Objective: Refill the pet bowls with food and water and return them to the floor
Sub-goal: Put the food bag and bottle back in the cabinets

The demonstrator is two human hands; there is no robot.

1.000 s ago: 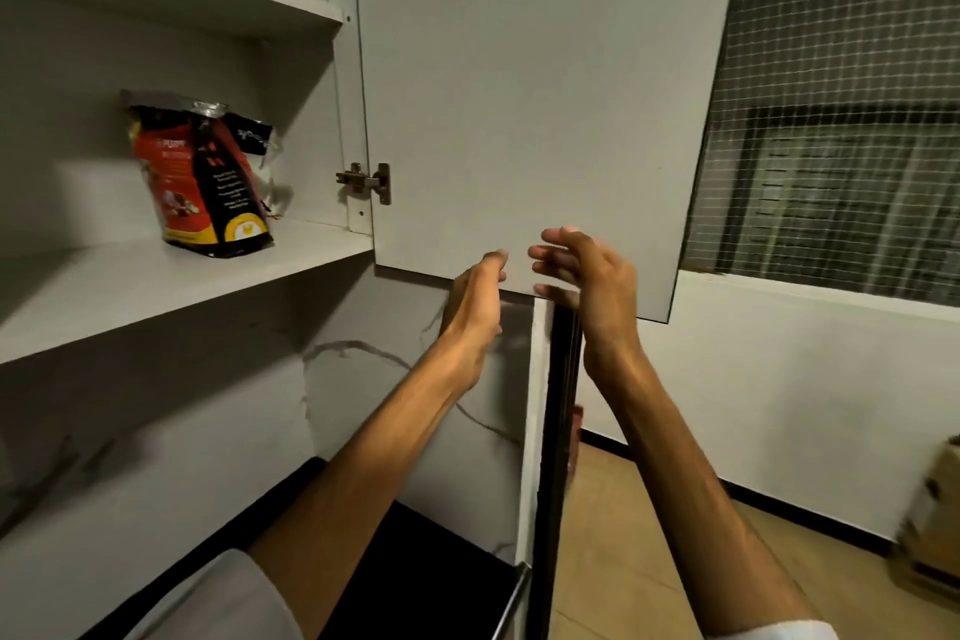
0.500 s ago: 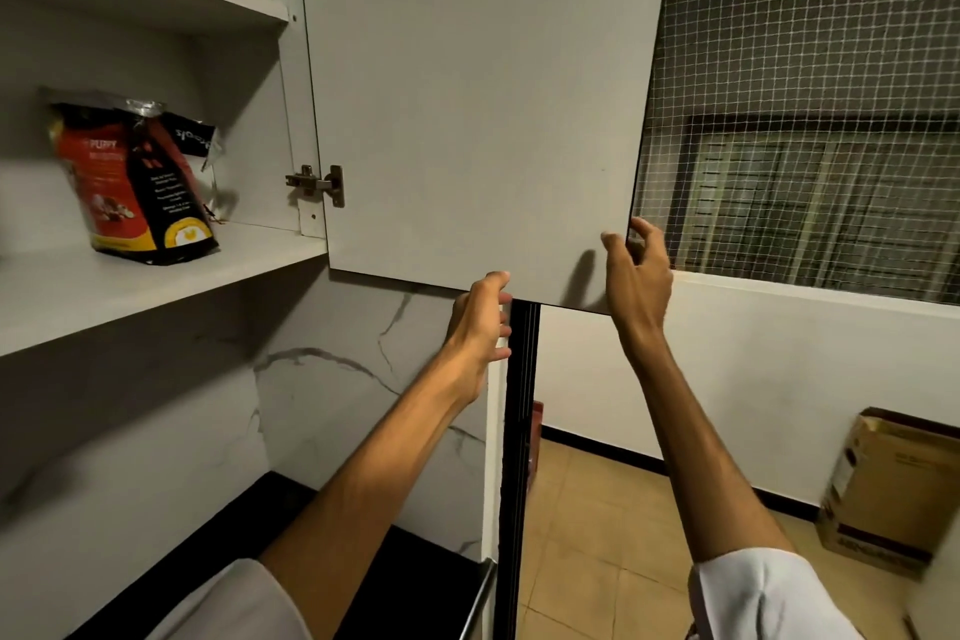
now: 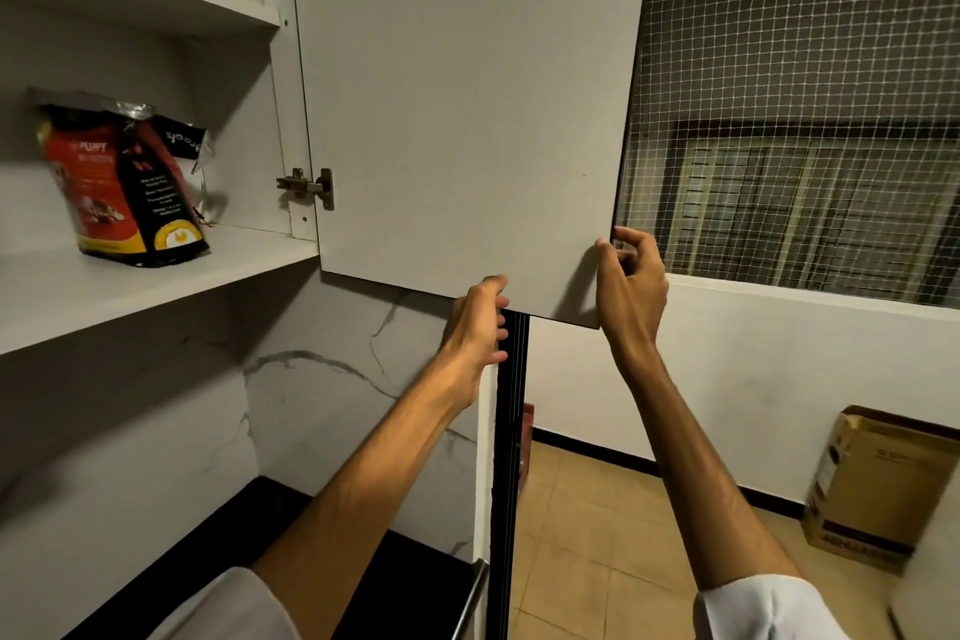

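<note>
Both hands are up at the cupboard door (image 3: pixel 467 94), the largest thing in front of us. Our right hand (image 3: pixel 631 283) pinches the door's lower outer corner, thumb on the inner face and fingers curled round the edge. Our left hand (image 3: pixel 478 322) sits at the bottom edge just left of it, fingers loosely curled against the underside; we cannot tell whether it truly grips.

We judge the door is being swung, and that is where the trouble lies. If it closes with fingers still wrapped round the edge, the right hand could be nipped against the cupboard frame. If we pull down on the corner instead of sideways, the load goes onto the hinge (image 3: pixel 306 186), far to the left of our hands, and it could strain.

The shelf (image 3: pixel 156 281) runs off to the left of the left hand, about level with it. On it stands the food bag (image 3: pixel 124 182), well left of both hands and upright but leaning, its top open and crumpled. We expect a one-handed snatch could tip it and spill kibble over the shelf and onto the black bench (image 3: pixel 234 525) below our left forearm.

No bowls are in view, so filling looks some way off
</note>
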